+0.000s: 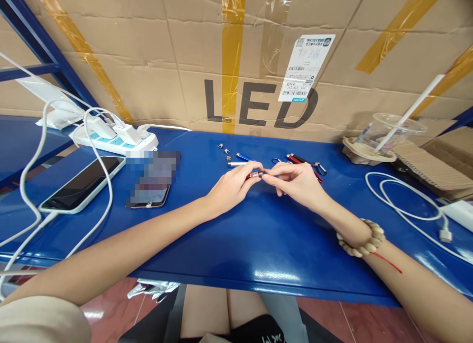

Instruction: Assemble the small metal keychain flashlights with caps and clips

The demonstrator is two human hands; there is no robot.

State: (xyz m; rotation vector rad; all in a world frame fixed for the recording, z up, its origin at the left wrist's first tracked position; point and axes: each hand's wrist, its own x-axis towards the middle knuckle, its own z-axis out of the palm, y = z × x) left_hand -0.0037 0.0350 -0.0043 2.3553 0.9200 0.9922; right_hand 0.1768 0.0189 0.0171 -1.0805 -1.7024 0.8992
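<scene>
A small red penlight-like metal tube [253,175] with a silvery threaded section is held over the blue shelf by both hands. My left hand [229,189] pinches its body between thumb and fingers. At the tube's dark right end, my right hand [297,184] is closed in a pinch, its fingertips covering whatever small part is there. Just beyond the hands lie a blue tube [247,157], a silver tube [236,164] and several tiny metal pieces [226,151]. Behind my right hand are red and black tubes [297,158] with a metal clip [320,168], partly hidden.
On the left are a white-cased phone [83,184], a second, partly blurred phone [162,196] and a power strip [138,145] with white cables. A plastic cup in a carton holder [364,152] and a coiled cable [406,216] lie right. A large cardboard box [148,57] stands behind.
</scene>
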